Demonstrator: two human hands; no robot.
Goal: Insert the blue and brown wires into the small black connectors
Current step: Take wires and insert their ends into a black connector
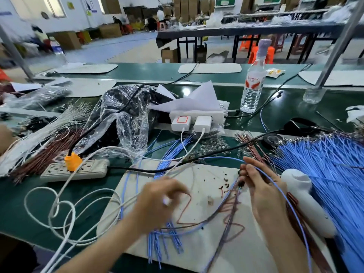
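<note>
Head view: right hand (260, 188) pinches blue wire (226, 158) at small black connector (240, 183), lifted for insertion. Left hand (159, 196), near-centre, blurred over brown wire (188, 201); grip cannot be told.

Bare hands (159, 200) (262, 192), bare forearms (110, 241)
</note>
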